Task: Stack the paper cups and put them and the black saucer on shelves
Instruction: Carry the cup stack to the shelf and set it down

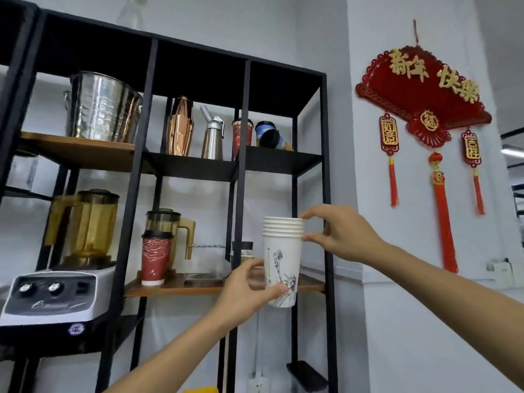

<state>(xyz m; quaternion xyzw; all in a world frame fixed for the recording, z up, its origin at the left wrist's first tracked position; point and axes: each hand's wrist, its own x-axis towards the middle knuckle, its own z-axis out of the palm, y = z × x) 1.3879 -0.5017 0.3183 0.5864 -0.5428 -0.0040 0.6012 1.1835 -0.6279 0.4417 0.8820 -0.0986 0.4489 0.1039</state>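
Cup stack (282,259) in front of shelf unit's (326,171) right column, left hand (249,290) at its base, right hand (337,234) at its rims. Upper shelf, left to right: bucket (103,107), shaker (180,127), siphon (212,136), two cups (256,136). Below: blender (71,259) left, lidded cup (156,259) in front of jug (170,225). Wall hanging (425,109) right of unit.

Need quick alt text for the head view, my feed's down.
Both hands hold a stack of paper cups before a black shelf unit: left hand grips its lower body, right hand pinches the rims.
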